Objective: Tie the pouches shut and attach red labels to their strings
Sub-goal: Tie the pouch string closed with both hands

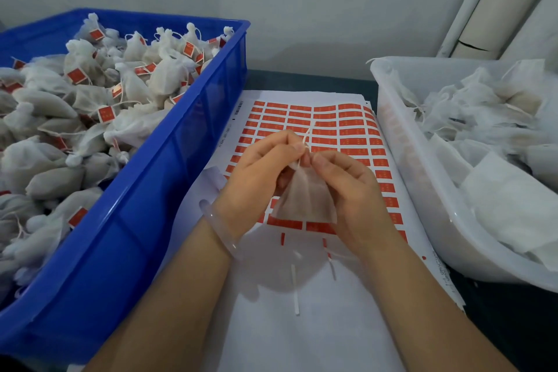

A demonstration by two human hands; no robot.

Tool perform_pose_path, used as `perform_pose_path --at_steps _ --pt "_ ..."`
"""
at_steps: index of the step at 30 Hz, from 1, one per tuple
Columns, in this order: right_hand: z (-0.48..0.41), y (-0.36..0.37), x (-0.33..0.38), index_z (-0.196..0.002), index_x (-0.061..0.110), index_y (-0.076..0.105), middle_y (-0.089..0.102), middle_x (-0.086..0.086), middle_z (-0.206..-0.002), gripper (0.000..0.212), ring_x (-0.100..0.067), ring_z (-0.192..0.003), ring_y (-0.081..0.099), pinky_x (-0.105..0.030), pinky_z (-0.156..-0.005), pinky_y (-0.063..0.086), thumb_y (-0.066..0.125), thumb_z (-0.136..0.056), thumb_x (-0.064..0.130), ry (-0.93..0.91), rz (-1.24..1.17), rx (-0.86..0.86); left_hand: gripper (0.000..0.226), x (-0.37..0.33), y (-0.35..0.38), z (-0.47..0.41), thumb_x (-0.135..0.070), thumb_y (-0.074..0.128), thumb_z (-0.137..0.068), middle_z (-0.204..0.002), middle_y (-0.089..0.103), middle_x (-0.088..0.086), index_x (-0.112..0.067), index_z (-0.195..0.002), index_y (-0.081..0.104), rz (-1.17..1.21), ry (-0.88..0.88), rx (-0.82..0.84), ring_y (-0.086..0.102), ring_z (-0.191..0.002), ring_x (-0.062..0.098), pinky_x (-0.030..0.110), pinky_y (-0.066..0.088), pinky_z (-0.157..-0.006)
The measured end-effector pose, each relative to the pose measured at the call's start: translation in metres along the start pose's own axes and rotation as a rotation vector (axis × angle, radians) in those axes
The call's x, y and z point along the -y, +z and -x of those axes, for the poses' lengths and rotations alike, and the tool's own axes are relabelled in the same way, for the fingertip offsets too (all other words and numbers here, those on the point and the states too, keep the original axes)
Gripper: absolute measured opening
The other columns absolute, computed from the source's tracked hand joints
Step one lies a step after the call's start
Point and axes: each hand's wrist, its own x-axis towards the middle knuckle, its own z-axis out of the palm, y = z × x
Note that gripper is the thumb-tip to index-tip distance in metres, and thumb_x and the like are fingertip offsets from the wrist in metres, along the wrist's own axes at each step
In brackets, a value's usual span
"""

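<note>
Over the label sheet (332,130), left hand (256,172) and right hand (353,190), fingers (283,143) pinching string (306,137) atop pouch (305,199)

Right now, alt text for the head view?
Left hand and right hand pinch the string at the neck of a pouch above a sheet of red labels. A blue crate of labelled pouches stands left, a white tub of unlabelled pouches right.

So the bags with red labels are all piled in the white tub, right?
No. In the head view, the bags with red labels are piled in the blue crate. The white tub holds bags with no labels.
</note>
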Motion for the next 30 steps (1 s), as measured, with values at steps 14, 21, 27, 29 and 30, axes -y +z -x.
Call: perform_pose_path --at_steps 14,21,27,29,30 --pt "-0.005 -0.006 0.002 -0.083 0.022 0.074 0.073 -0.001 -0.085 0.024 -0.014 -0.075 0.07 -0.021 -0.06 0.054 0.064 -0.066 0.035 0.19 -0.125 0.123 0.021 0.001 -0.006 -0.001 -0.01 0.046 -0.094 -0.066 0.06 -0.016 -0.016 -0.077 0.057 -0.2 0.085 0.001 0.062 -0.068 0.003 0.011 0.049 -0.061" --pt "-0.006 -0.003 -0.004 -0.082 0.027 0.06 0.061 0.018 -0.071 0.012 0.002 -0.069 0.059 -0.01 -0.061 0.049 0.053 -0.092 0.028 0.02 0.172 0.068 0.023 -0.001 -0.006 -0.002 -0.005 0.051 -0.091 -0.059 0.058 -0.014 -0.014 -0.073 0.061 -0.311 0.113 -0.053 0.058 -0.059 0.001 0.008 0.045 -0.055" --pt "-0.002 0.002 -0.01 -0.083 0.032 0.044 0.052 0.021 -0.076 0.02 0.01 -0.079 0.054 -0.002 -0.064 0.042 0.047 -0.096 0.018 -0.341 0.512 -0.081 0.022 0.0 0.0 -0.005 -0.012 0.057 -0.089 -0.063 0.066 -0.01 -0.022 -0.073 0.068 -0.263 0.026 -0.168 0.062 -0.06 0.004 0.012 0.05 -0.053" --pt "-0.001 0.003 -0.011 -0.083 0.033 0.043 0.051 0.022 -0.079 0.02 0.01 -0.081 0.054 -0.001 -0.065 0.041 0.047 -0.095 0.018 -0.388 0.539 -0.111 0.024 0.001 0.003 -0.004 -0.013 0.06 -0.087 -0.064 0.068 -0.008 -0.024 -0.069 0.07 -0.184 0.007 -0.221 0.065 -0.06 0.006 0.012 0.049 -0.052" --pt "-0.001 0.002 -0.011 -0.083 0.034 0.043 0.051 0.023 -0.08 0.021 0.011 -0.083 0.054 0.0 -0.066 0.041 0.047 -0.095 0.017 -0.405 0.546 -0.126 0.026 0.001 0.005 -0.003 -0.013 0.062 -0.086 -0.064 0.069 -0.007 -0.026 -0.067 0.071 -0.146 0.002 -0.249 0.066 -0.061 0.007 0.013 0.049 -0.051"
